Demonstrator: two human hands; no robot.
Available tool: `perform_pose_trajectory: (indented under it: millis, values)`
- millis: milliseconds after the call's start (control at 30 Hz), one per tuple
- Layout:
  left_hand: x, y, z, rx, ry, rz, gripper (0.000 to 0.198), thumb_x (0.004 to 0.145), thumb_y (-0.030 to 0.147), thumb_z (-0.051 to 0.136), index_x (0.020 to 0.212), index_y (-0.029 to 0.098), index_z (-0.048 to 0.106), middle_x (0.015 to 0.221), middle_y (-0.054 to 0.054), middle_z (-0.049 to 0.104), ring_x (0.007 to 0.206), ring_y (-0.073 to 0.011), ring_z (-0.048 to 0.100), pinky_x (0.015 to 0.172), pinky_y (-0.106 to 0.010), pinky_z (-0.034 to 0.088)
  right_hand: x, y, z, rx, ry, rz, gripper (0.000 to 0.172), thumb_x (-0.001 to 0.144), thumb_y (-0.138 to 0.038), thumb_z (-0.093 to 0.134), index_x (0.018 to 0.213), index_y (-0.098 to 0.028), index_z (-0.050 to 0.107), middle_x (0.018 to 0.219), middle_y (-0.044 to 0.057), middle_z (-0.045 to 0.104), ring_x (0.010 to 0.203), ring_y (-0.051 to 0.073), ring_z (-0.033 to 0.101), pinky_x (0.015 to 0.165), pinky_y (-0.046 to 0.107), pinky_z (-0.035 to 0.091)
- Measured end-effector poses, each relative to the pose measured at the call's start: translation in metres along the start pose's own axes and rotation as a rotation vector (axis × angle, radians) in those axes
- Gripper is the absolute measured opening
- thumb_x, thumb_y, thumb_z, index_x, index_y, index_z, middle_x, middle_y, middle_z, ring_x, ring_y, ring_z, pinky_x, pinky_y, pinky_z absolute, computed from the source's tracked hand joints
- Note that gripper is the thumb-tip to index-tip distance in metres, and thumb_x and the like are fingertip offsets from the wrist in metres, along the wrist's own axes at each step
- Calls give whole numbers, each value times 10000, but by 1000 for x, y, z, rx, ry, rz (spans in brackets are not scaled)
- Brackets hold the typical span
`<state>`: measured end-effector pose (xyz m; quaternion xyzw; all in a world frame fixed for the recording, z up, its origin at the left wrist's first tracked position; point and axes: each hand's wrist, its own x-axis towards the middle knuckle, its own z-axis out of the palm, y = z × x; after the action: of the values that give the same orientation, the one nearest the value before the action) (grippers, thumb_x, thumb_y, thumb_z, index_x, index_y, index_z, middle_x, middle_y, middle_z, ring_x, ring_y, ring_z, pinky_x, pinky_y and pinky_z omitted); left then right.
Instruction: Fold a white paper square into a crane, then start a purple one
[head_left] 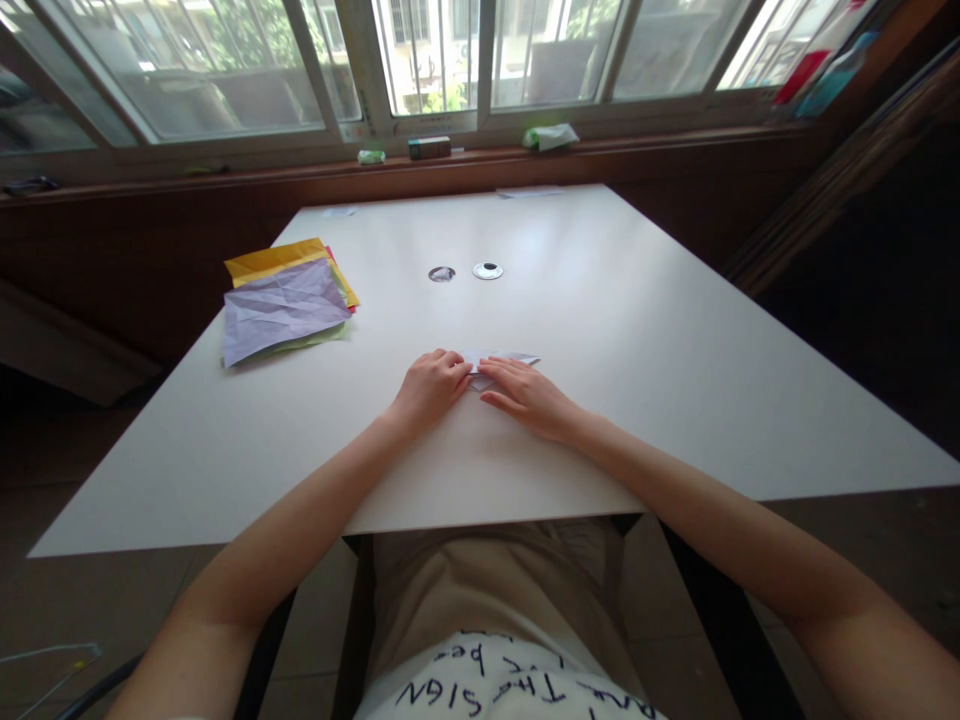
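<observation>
Folded pale paper lies beneath both hands. Left hand: fingers curled at its left end, grip unclear. Right hand: fingers outstretched across it. Sheet stack beyond, left of hands.

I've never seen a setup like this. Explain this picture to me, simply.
There is no machine here: a person works with two bare hands. The one picture comes from a camera worn on the head, looking forward and down, so the person's own arms reach in from the bottom.

On the white table, a small white paper lies under the fingers. The left hand has its fingers bent at the paper; whether it pinches it is hard to tell. The right hand lies flatter across it.

Beyond the hands are two round pieces. To the left lie coloured sheets, a purple one overlapping a yellow one. Windows stand behind.
</observation>
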<state>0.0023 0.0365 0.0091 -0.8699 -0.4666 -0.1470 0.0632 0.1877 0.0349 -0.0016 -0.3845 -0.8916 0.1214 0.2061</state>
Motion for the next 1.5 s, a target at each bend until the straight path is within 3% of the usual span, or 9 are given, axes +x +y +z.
perform_pose_trajectory:
  millis: [133, 267, 500, 633, 767, 867, 1100, 1233, 1500]
  values:
    - [0, 0, -1, 20, -17, -16, 206, 853, 213, 442, 951, 186, 621, 892, -60, 643, 841, -173, 560, 726, -282, 437, 0, 0, -1, 67, 118, 29, 408, 869, -426, 385, 1175, -178, 493, 1225, 115, 540, 1158, 235, 478, 977, 439, 374]
    - [-1, 0, -1, -21, 13, -82, 234, 874, 227, 400, 915, 187, 626, 865, -57, 650, 818, -173, 569, 699, -278, 438, -1, -2, -8, 88, 365, 113, 389, 865, -447, 375, 1135, -196, 498, 1242, 119, 503, 1172, 240, 441, 978, 441, 371]
    - [0, -3, -1, -411, 237, -309, 252, 858, 281, 409, 902, 178, 635, 865, -46, 659, 795, -161, 577, 711, -262, 432, -2, 1, -16, 103, 633, 330, 504, 863, -494, 335, 1255, -178, 352, 1287, 150, 433, 1223, 256, 375, 1019, 471, 315]
    - [3, -7, -4, -938, 255, -473, 268, 803, 338, 472, 870, 147, 647, 802, -29, 662, 714, -137, 582, 637, -234, 437, -1, 4, -12, 225, 569, 353, 510, 860, -510, 332, 1261, -195, 327, 1263, 146, 465, 1165, 247, 447, 976, 458, 368]
    - [4, -5, -4, -1389, 122, -624, 368, 691, 419, 602, 925, 136, 621, 747, -27, 661, 599, -121, 583, 555, -228, 433, -1, 3, -8, 294, 513, 300, 497, 846, -455, 409, 1257, -194, 312, 1198, 130, 525, 1099, 230, 506, 941, 425, 405]
    - [3, -3, -1, -1527, 4, -688, 486, 595, 401, 702, 979, 129, 582, 742, -36, 664, 544, -114, 578, 516, -223, 427, -1, 3, -8, 239, 536, 263, 459, 829, -395, 450, 1232, -196, 352, 1208, 130, 507, 1110, 240, 489, 948, 429, 393]
    - [1, -4, -6, -1434, -216, -663, 424, 575, 341, 720, 920, 121, 609, 710, -33, 662, 556, -110, 571, 497, -200, 401, -1, 3, -13, 13, 638, 138, 405, 793, -321, 522, 1161, -170, 444, 1264, 137, 473, 1207, 246, 396, 1006, 439, 317]
    - [1, -3, -12, -1324, -252, -590, 320, 584, 306, 692, 841, 118, 659, 721, -24, 662, 597, -115, 571, 531, -209, 400, 0, 3, -9, 20, 429, 132, 269, 792, -327, 546, 1017, -180, 557, 967, 68, 655, 974, 216, 564, 984, 417, 327]
    - [0, -9, -9, -1262, -330, -493, 339, 602, 351, 674, 865, 138, 689, 755, -15, 666, 657, -140, 575, 579, -227, 399, 0, 2, -8, 33, 182, 240, 188, 790, -315, 545, 908, -181, 605, 817, 62, 648, 736, 184, 579, 682, 293, 427]
